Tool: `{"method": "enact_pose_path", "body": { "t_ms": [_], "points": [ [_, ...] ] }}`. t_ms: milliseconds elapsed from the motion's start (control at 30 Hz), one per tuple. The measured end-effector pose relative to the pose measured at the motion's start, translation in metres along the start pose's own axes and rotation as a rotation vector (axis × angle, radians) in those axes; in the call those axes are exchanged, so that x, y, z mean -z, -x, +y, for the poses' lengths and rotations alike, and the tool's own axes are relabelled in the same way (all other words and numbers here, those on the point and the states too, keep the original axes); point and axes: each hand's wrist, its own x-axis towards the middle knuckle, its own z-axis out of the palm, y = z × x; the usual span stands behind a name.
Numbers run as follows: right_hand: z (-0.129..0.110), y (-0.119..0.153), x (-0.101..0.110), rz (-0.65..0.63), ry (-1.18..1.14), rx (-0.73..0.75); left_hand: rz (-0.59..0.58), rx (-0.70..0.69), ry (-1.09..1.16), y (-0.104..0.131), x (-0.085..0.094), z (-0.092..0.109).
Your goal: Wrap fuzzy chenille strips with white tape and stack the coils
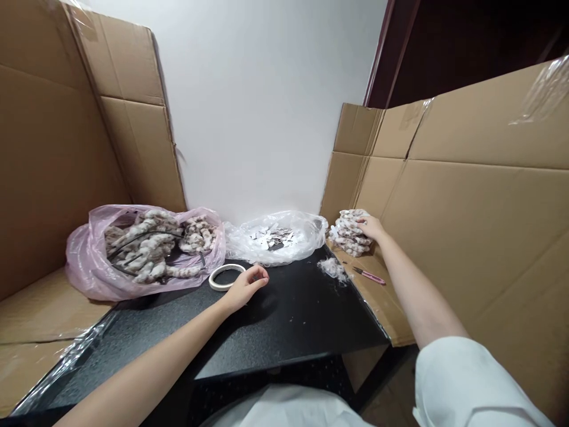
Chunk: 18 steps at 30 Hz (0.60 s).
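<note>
My left hand [249,286] hovers over the black table beside a roll of whitish tape [215,279]. Its fingers are loosely curled with a gap to the thumb, and nothing shows in them. Out to the right, my right hand [372,226] grips the side of a stack of fluffy white-and-brown mottled pieces [351,234]; some fingertips are hidden in the pile. Pink-handled thread snips [370,275] lie on the cardboard just in front of this stack. A tuft of loose white fluff [333,270] rests at the table's right edge.
A pink plastic bag [95,273] at left holds fluffy mottled strips [153,237] and a black cord. Behind the tape, a clear plastic bag [306,237] contains many small white tags [271,237]. Cardboard walls [480,225] flank the black table [293,326] on both sides.
</note>
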Motion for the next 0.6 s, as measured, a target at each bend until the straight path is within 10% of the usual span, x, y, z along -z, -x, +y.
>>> {"method": "enact_pose_path", "body": {
  "t_ms": [267,467,600],
  "points": [
    [-0.08,0.061,-0.037,-0.194,-0.242,0.484,0.089,-0.081,-0.64,-0.008,0.039,0.022],
    [-0.146,0.16,-0.041,-0.759,-0.494,0.568,0.281,0.287,-1.211,-0.005,0.122,0.017],
    [-0.15,0.186,-0.039,-1.172,-0.724,0.542,0.367,0.467,-1.413,0.008,0.162,0.01]
  ]
}}
